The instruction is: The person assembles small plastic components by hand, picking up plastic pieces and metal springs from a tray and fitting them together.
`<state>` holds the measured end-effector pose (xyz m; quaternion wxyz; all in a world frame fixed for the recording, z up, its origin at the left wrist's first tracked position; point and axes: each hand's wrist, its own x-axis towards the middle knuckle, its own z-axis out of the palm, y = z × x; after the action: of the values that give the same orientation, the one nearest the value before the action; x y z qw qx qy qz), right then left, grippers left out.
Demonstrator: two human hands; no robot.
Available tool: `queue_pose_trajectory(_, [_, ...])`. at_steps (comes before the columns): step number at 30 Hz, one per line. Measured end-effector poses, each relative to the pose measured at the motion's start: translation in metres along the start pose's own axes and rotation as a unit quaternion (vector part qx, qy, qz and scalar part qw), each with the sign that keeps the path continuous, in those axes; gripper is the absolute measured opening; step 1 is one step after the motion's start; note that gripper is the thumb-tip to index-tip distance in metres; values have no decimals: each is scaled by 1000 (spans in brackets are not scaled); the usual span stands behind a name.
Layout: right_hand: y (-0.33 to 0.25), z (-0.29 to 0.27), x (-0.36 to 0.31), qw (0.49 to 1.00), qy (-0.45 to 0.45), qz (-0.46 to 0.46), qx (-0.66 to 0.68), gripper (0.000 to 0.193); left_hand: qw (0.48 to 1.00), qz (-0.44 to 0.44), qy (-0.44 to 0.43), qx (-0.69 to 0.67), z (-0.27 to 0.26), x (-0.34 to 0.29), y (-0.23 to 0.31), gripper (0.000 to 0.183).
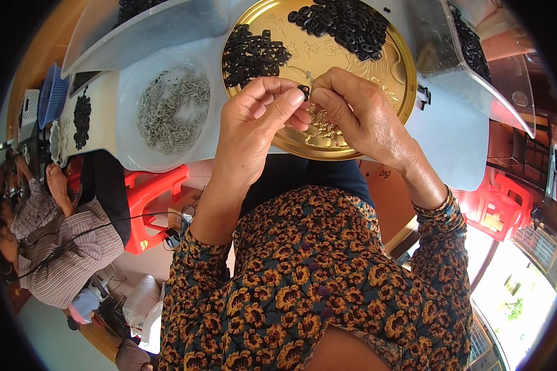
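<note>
Left hand [254, 123], right hand [366, 116], both pinched

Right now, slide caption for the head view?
Left hand pinches a small black piece, right hand close beside it, above a gold tray.

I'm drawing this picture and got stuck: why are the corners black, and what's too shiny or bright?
In the head view, the wide fisheye lens leaves dark corners; in that same view, the gold tray gleams with glare, the bright opening at lower right is washed out, and the small black piece in the left hand is too tiny to see clearly.
</note>
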<state>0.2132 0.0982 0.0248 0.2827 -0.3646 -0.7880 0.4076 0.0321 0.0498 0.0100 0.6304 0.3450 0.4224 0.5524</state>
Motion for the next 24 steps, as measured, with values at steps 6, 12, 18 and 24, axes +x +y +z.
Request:
queue_pose_trajectory(6, [-1,0,0,999,-10,-31,-25,12,999,-7,3,34,0,-1,-1,16])
queue_pose_trajectory(12, [5,4,-2,996,17,-82,-29,13,1000,14,-3,19,0,-3,-1,13])
queue_pose_trajectory(18, [-1,-4,-3,998,-23,-55,-19,12,998,-33,-7,54,1,-9,13,14])
queue_pose_trajectory(24, [-2,-4,-6,996,-55,-18,66,14,992,-16,-54,109,-1,-15,25,14])
